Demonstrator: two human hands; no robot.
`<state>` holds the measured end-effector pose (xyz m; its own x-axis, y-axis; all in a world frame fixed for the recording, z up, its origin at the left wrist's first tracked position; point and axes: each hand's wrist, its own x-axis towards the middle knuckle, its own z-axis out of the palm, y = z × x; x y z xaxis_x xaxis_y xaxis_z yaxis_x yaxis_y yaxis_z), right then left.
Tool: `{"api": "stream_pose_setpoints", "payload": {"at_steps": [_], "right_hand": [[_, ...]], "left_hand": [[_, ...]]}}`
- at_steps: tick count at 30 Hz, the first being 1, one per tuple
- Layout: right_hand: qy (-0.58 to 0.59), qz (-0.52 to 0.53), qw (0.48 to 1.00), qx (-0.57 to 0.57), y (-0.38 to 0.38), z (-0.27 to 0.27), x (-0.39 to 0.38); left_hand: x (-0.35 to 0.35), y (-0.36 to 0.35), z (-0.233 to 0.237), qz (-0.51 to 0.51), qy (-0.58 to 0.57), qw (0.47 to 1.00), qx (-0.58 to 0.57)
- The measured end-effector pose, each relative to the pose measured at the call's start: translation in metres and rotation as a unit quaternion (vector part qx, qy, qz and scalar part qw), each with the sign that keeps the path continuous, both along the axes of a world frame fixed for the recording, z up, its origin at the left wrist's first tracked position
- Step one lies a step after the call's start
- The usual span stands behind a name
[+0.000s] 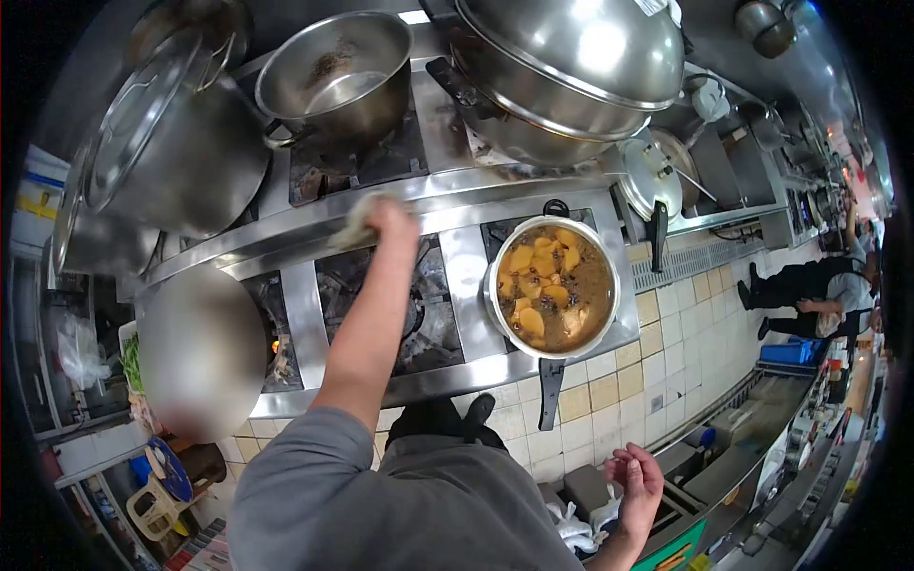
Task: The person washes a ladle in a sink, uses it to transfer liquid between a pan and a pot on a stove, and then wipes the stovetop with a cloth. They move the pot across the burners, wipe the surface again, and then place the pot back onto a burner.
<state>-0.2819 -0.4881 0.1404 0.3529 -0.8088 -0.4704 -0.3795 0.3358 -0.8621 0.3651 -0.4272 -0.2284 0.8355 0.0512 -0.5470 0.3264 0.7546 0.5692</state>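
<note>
My left hand (388, 221) stretches forward over the stove and is closed on a pale cloth (356, 226), pressed to the raised steel ledge (286, 238) behind the front burners. The cloth is smeared by motion. My right hand (638, 479) hangs low at my right side, loosely curled with its fingers a little apart and nothing in it. To the right on the stove, an uncovered pressure cooker (617, 290) holds brown liquid with yellow chunks and dark bits. Its black handle (549, 392) sticks out past the stove's front edge.
Behind the ledge stand a deep steel pot (333, 81), a large domed steamer (562, 105) and a stockpot (205, 157). A pressure cooker lid (652, 176) lies at the right. A flame (276, 346) shows at the left burner, beside a blurred round shape. Another person (819, 300) stands far right.
</note>
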Motion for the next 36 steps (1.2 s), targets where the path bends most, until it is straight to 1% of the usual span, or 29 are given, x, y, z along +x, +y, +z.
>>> {"api": "stream_pose_setpoints", "payload": {"at_steps": [2, 3, 4, 5, 6, 8, 9, 10, 12, 14, 16, 18, 19, 20, 21, 22, 23, 24, 25, 26, 27, 28, 29, 30, 31, 32, 34, 35, 36], "right_hand": [[0.006, 0.063, 0.998, -0.012, -0.006, -0.003, 0.027], [-0.012, 0.082, 0.997, -0.006, -0.009, -0.007, 0.037], [-0.010, 0.082, 0.997, -0.006, -0.013, -0.015, 0.042], [-0.014, 0.087, 0.996, -0.008, -0.016, -0.024, 0.046], [-0.018, 0.090, 0.996, -0.010, -0.019, -0.033, 0.047], [-0.006, 0.083, 0.997, 0.000, -0.023, -0.047, 0.040], [0.001, 0.079, 0.997, -0.006, -0.026, -0.051, 0.035], [0.008, 0.070, 0.997, -0.015, -0.027, -0.052, 0.029], [0.011, 0.043, 0.999, -0.011, -0.028, -0.046, 0.021], [-0.092, 0.107, 0.988, 0.063, -0.029, -0.042, 0.028], [-0.173, 0.213, 0.954, 0.117, -0.028, -0.028, 0.051], [-0.271, 0.272, 0.902, 0.196, -0.025, -0.019, 0.083], [-0.319, 0.267, 0.868, 0.271, -0.022, -0.020, 0.095], [-0.364, 0.262, 0.825, 0.343, -0.022, -0.025, 0.103], [-0.369, 0.266, 0.822, 0.343, -0.023, -0.033, 0.105], [-0.385, 0.189, 0.822, 0.375, -0.023, -0.044, 0.104], [-0.399, 0.119, 0.817, 0.399, -0.036, -0.050, 0.105], [-0.403, 0.126, 0.815, 0.398, -0.054, -0.052, 0.099], [-0.399, 0.160, 0.833, 0.347, -0.072, -0.051, 0.084], [-0.393, 0.192, 0.849, 0.296, -0.089, -0.050, 0.069], [-0.391, 0.187, 0.858, 0.276, -0.112, -0.048, 0.057], [-0.389, 0.185, 0.866, 0.253, -0.136, -0.045, 0.049], [-0.387, 0.160, 0.877, 0.236, -0.158, -0.041, 0.043], [-0.385, 0.138, 0.886, 0.219, -0.180, -0.038, 0.041], [-0.358, 0.133, 0.906, 0.180, -0.205, -0.040, 0.041], [-0.332, 0.123, 0.924, 0.142, -0.226, -0.047, 0.044], [-0.319, 0.127, 0.932, 0.115, -0.263, -0.058, 0.054], [-0.298, 0.136, 0.941, 0.091, -0.282, -0.065, 0.061], [-0.289, 0.139, 0.943, 0.088, -0.299, -0.078, 0.071]], "left_hand": [[-0.055, -0.042, 0.122, -0.139, 0.080, 0.986, -0.048], [-0.055, -0.042, 0.119, -0.141, 0.082, 0.986, -0.047], [-0.054, -0.042, 0.114, -0.219, 0.097, 0.963, -0.127], [-0.054, -0.040, 0.112, -0.294, 0.110, 0.927, -0.205], [-0.052, -0.031, 0.110, -0.296, 0.112, 0.926, -0.205], [-0.046, 0.004, 0.105, -0.391, 0.068, 0.902, -0.169], [-0.061, 0.022, 0.130, -0.372, 0.022, 0.926, -0.053], [-0.085, 0.043, 0.174, -0.352, -0.028, 0.933, 0.062], [-0.128, 0.072, 0.244, -0.374, -0.128, 0.916, 0.059], [-0.170, 0.096, 0.294, -0.442, -0.183, 0.861, 0.171], [-0.216, 0.110, 0.337, -0.560, -0.263, 0.740, 0.264], [-0.271, 0.094, 0.380, -0.698, -0.247, 0.619, 0.263], [-0.297, 0.081, 0.380, -0.678, -0.418, 0.526, 0.299], [-0.323, 0.066, 0.379, -0.631, -0.572, 0.411, 0.325], [-0.358, 0.047, 0.390, -0.639, -0.554, 0.409, 0.344], [-0.389, 0.034, 0.401, -0.648, -0.532, 0.407, 0.361], [-0.406, 0.024, 0.399, -0.641, -0.536, 0.408, 0.368], [-0.421, 0.016, 0.394, -0.595, -0.530, 0.498, 0.342], [-0.436, 0.017, 0.387, -0.548, -0.515, 0.581, 0.311], [-0.452, 0.022, 0.360, -0.551, -0.512, 0.580, 0.313], [-0.467, 0.027, 0.313, -0.488, -0.427, 0.664, 0.372], [-0.477, 0.029, 0.277, -0.412, -0.335, 0.734, 0.422], [-0.484, 0.026, 0.259, -0.406, -0.339, 0.737, 0.421], [-0.489, 0.020, 0.245, -0.470, -0.154, 0.823, 0.279], [-0.489, 0.016, 0.231, -0.506, 0.037, 0.854, 0.117], [-0.486, 0.015, 0.218, -0.503, 0.030, 0.856, 0.117], [-0.483, 0.011, 0.194, -0.536, 0.027, 0.837, 0.105], [-0.487, 0.007, 0.181, -0.542, -0.015, 0.819, 0.187], [-0.489, 0.006, 0.181, -0.541, -0.010, 0.822, 0.179]]}}
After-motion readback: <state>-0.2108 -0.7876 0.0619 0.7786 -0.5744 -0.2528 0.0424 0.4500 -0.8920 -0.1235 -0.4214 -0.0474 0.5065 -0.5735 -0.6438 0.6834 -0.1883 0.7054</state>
